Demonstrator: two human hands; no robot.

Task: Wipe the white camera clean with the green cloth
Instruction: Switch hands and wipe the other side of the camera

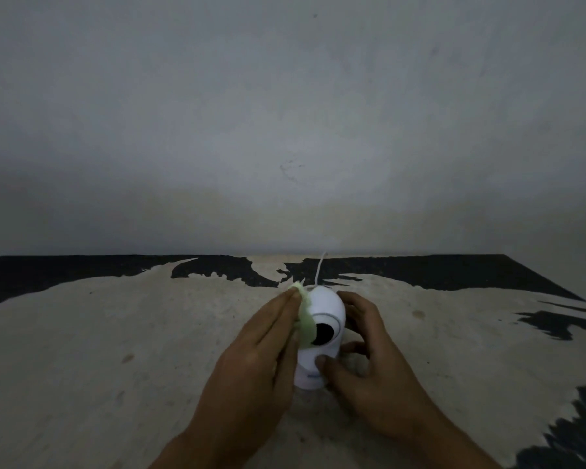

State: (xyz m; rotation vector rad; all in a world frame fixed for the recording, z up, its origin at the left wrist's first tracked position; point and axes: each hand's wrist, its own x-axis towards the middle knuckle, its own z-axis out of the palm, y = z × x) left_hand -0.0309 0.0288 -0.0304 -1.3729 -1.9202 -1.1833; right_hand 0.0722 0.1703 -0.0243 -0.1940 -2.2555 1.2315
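On the bench [115,333], the left hand [251,360] presses the green cloth [306,324] flat at the white camera's [325,319] nine o'clock; the right hand [362,360] grips its three o'clock side.

I count one white egg-shaped plastic camera [322,319], one pale green cloth [306,324], one thin white cable [319,267] behind the camera, one worn beige-and-black tabletop [115,333], and two bare hands: left hand [254,353], right hand [369,363].
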